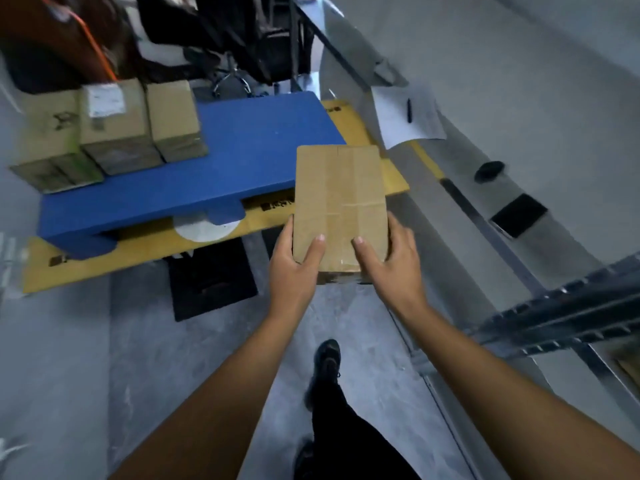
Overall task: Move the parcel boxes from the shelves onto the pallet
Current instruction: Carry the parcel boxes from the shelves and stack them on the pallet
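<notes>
The box point(341, 202) is held in the air by both hands, in front of the person, long axis pointing away. It rests on neither shelf nor pallet. The left hand point(294, 265) grips the near left corner with its thumb point(317, 247) laid on the top face. The right hand point(391, 268) grips the near right corner in the same manner, thumb point(360, 251) on top. The remaining fingers of both hands wrap under or round the sides and are mostly hidden. The hands are close together, with only a narrow strip of the box top between the thumbs. In this view the far end of the box overlaps the near right corner of the blue pallet point(249, 157). The pallet lies on a yellow cardboard sheet point(104, 268) on the floor. Three boxes stand in a row at the far left end of the pallet, touching side by side: the left box point(52, 143), the middle box point(110, 126), which carries a white label point(105, 98) on top, and the right box point(175, 119). A black mat point(211, 278) lies on the floor just before the sheet. A metal shelf point(571, 313) runs along the right side. Further back on the right, a pen point(409, 110) lies on a paper point(405, 116). One shoe point(327, 355) shows below the box.
</notes>
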